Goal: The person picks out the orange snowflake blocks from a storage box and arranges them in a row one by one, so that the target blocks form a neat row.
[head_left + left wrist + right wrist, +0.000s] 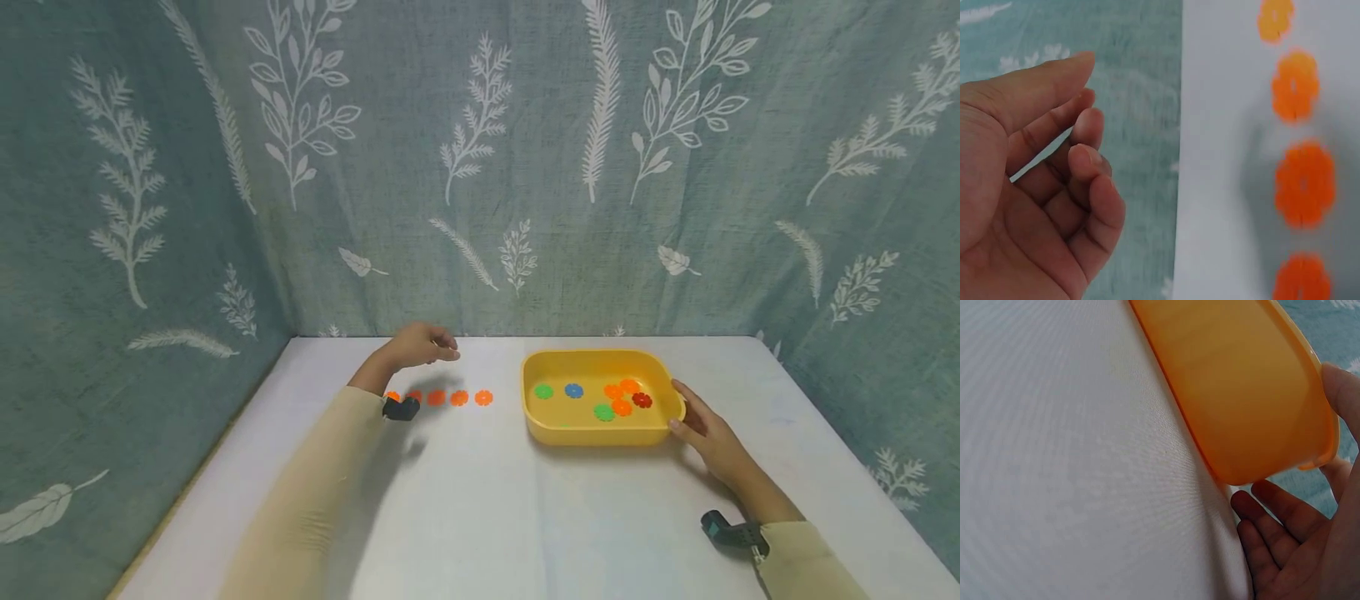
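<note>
Green leaf-patterned curtain (480,250) hung at 12 o'clock behind a white table (465,508). Seen from the head, 5 orange flower-shaped discs (459,398) lay in a row on it, at 9 o'clock from a yellow tray (592,437). Above the row, at about 12 o'clock, hovered the left hand (418,346), its grip loosely curved, thumb apart from the fingertips, nothing in it. Between 3 and 4 o'clock on the tray, the right hand (705,433) had its grip around the rim. Inside lay a blue disc (573,391) and green disc (543,392) towards 9 o'clock, and a red disc (642,400) towards 3.
</note>
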A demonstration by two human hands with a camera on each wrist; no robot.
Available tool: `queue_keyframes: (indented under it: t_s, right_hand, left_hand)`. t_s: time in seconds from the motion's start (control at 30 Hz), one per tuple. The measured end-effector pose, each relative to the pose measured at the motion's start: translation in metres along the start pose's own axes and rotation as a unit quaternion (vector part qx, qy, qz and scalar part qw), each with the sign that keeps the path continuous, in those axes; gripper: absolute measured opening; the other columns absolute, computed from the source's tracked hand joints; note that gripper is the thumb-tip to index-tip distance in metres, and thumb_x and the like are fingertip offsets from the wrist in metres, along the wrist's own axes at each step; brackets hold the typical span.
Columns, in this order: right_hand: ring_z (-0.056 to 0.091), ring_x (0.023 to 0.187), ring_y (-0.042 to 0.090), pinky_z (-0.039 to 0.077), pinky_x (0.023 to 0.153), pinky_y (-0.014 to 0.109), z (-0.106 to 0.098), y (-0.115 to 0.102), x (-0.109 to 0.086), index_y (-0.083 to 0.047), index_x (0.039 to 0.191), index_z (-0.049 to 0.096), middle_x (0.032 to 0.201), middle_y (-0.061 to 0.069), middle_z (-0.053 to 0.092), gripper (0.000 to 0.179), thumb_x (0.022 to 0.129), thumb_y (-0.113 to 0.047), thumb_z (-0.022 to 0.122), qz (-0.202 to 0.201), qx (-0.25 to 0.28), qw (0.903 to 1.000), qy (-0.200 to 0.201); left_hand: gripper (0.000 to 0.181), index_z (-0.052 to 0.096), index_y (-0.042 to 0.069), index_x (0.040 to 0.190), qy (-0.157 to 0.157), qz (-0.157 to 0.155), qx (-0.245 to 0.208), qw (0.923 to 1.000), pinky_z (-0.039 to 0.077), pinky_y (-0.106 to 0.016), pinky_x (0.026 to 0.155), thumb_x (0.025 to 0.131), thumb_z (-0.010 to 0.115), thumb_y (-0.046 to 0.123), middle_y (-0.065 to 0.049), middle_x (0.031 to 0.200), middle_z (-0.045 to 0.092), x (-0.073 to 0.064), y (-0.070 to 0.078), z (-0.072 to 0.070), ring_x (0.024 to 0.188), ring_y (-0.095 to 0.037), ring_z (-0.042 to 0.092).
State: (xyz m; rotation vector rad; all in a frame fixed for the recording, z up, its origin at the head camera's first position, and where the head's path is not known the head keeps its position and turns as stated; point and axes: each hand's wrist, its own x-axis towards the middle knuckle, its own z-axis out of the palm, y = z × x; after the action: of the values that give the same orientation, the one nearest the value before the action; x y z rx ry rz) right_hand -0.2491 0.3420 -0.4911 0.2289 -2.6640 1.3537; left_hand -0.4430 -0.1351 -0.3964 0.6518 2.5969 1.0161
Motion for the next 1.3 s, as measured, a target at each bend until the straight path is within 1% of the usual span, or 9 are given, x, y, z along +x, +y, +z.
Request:
queue_keyframes:
  t_s: [0.2, 0.33, 0.4, 0.53, 0.8, 0.9, 1.1, 1.23, 1.3]
  right_hand:
    - [0.032, 0.133, 0.050, 0.034, 0.099, 0.054, -0.002, -0.003, -0.001, -0.013, 0.157, 0.013, 0.156, 0.025, 0.019, 0.073, 0.100, -0.030, 0.056, 0.003, -0.001, 1.0000, -0.005]
    - [0.036, 0.131, 0.048, 0.039, 0.097, 0.042, -0.001, -0.004, 0.001, -0.013, 0.157, 0.015, 0.155, 0.025, 0.022, 0.072, 0.100, -0.027, 0.056, -0.008, 0.003, 1.0000, -0.004]
    - [0.038, 0.131, 0.048, 0.039, 0.097, 0.040, -0.001, -0.004, 0.003, -0.012, 0.157, 0.015, 0.154, 0.026, 0.023, 0.071, 0.100, -0.025, 0.057, -0.015, 0.008, 0.9999, -0.003]
    - [0.038, 0.130, 0.049, 0.037, 0.097, 0.047, 0.000, -0.004, 0.005, -0.012, 0.157, 0.016, 0.154, 0.027, 0.023, 0.071, 0.100, -0.025, 0.056, -0.016, 0.006, 0.9998, -0.004]
    - [0.036, 0.131, 0.050, 0.034, 0.098, 0.054, 0.001, -0.002, 0.001, -0.011, 0.156, 0.015, 0.155, 0.027, 0.021, 0.070, 0.101, -0.028, 0.055, -0.005, -0.004, 1.0000, 0.002]
    - [0.036, 0.130, 0.051, 0.034, 0.098, 0.057, 0.002, 0.000, -0.001, -0.010, 0.156, 0.015, 0.154, 0.028, 0.021, 0.070, 0.101, -0.027, 0.054, -0.006, -0.002, 1.0000, 0.004]
    - [0.036, 0.131, 0.049, 0.033, 0.098, 0.055, 0.002, 0.000, 0.000, -0.012, 0.156, 0.016, 0.155, 0.025, 0.022, 0.069, 0.101, -0.027, 0.054, -0.007, -0.007, 0.9999, 0.007]
    - [0.035, 0.133, 0.048, 0.033, 0.098, 0.053, 0.003, -0.001, 0.000, -0.013, 0.157, 0.016, 0.156, 0.024, 0.021, 0.070, 0.100, -0.028, 0.055, 0.000, -0.003, 1.0000, 0.002]
    - [0.035, 0.133, 0.048, 0.034, 0.098, 0.053, 0.003, -0.002, -0.001, -0.013, 0.157, 0.016, 0.156, 0.024, 0.021, 0.070, 0.100, -0.028, 0.055, 0.001, 0.000, 1.0000, 0.002]
  left_hand:
    - [0.024, 0.069, 0.014, 0.104, -0.018, 0.026, -0.012, 0.9994, 0.046, -0.056, 0.086, 0.086, 0.074, 0.030, -0.004, 0.099, 0.066, 0.013, 0.031, 0.018, 0.099, -0.045, 0.058]
    - [0.023, 0.070, 0.017, 0.105, -0.023, 0.043, -0.003, 0.9988, 0.050, -0.050, 0.084, 0.087, 0.073, 0.031, -0.001, 0.102, 0.066, 0.021, 0.053, 0.030, 0.097, -0.037, 0.062]
    - [0.023, 0.071, 0.018, 0.104, -0.026, 0.059, 0.006, 0.9979, 0.052, -0.044, 0.079, 0.087, 0.073, 0.032, 0.001, 0.103, 0.065, 0.026, 0.065, 0.036, 0.092, -0.031, 0.064]
    - [0.022, 0.072, 0.019, 0.104, -0.037, 0.094, 0.026, 0.9946, 0.053, -0.034, 0.070, 0.087, 0.073, 0.034, 0.002, 0.099, 0.066, 0.034, 0.084, 0.049, 0.081, -0.021, 0.064]
    - [0.026, 0.072, 0.010, 0.107, -0.067, 0.133, 0.018, 0.9887, 0.053, -0.030, 0.071, 0.088, 0.075, 0.027, 0.003, 0.094, 0.067, 0.044, 0.116, 0.075, 0.081, -0.017, 0.064]
    - [0.025, 0.072, 0.008, 0.107, -0.079, 0.144, 0.007, 0.9864, 0.053, -0.027, 0.072, 0.087, 0.075, 0.024, 0.002, 0.093, 0.067, 0.046, 0.126, 0.086, 0.082, -0.015, 0.064]
    - [0.026, 0.069, 0.000, 0.111, -0.111, 0.168, -0.038, 0.9788, 0.055, -0.038, 0.077, 0.090, 0.071, 0.016, 0.000, 0.093, 0.068, 0.051, 0.137, 0.108, 0.086, -0.027, 0.067]
    - [0.022, 0.069, 0.001, 0.109, -0.129, 0.186, -0.049, 0.9728, 0.054, -0.043, 0.080, 0.093, 0.068, 0.015, 0.000, 0.093, 0.069, 0.053, 0.143, 0.121, 0.086, -0.031, 0.066]
    - [0.020, 0.069, 0.001, 0.109, -0.139, 0.193, -0.051, 0.9699, 0.053, -0.046, 0.080, 0.094, 0.067, 0.015, -0.004, 0.095, 0.069, 0.053, 0.146, 0.127, 0.086, -0.034, 0.065]
